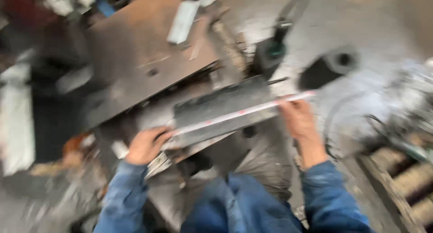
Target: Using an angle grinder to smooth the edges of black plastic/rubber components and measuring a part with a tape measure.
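Tape measure stretched between your two hands, lying along the top of a dark flat metal bar that sits tilted at the near edge of the table. Your left hand is closed on the tape's near end at the bar's left end; your right hand pinches the tape at the far end, just past the bar's right end. Both grips look shut on the tape, though blur hides the fingertips. Step in hand, as I judge it: measuring the bar's length. Next move would call for holding the tape taut and flush to the bar's edge, both ends steady, so the reading can be taken. A pale flat metal piece lies farther back on the table, well apart from the bar. A dark cylinder lies on the floor to the right, near your right hand but not touching. Whole frame is motion-blurred: tape marks unreadable, tape case not made out, what supports the bar underneath is unclear, clutter at left and right edges too smeared to name. Your blue sleeves are cut off at the bottom.
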